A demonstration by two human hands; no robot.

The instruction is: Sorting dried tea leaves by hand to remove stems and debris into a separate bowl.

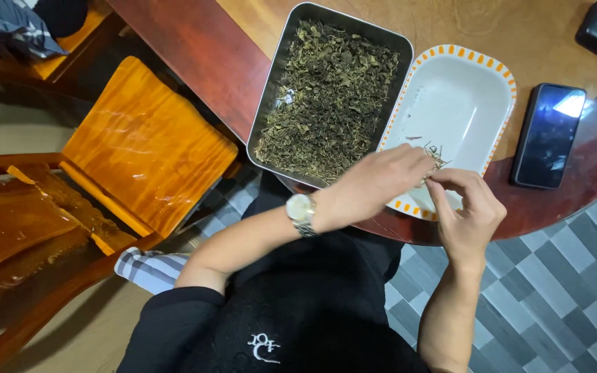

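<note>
Left hand (381,181) and right hand (466,207): fingertips pinching together on thin dried stems (437,155), hovering over the near rim of the white orange-trimmed dish (450,103), centre frame. Metal tray of dried leaves (326,97) is touching the dish's left edge. Smartphone (548,135) is lying just right, near the table edge (561,221).

Both hands meet over the near end of a white dish (461,103) with an orange-dashed rim. The left hand (374,183), a watch (302,213) on its wrist, and the right hand (468,207) pinch a small tuft of dry stems (435,155) between their fingertips. A few bits lie in the dish. Just left of it, touching, sits a metal tray (271,97) full of dried green leaves (329,97). Both rest on a round wooden table (195,48). A dark phone (548,135) lies right of the dish. A wooden chair (143,141) stands at left on a checked floor (561,276).
</note>
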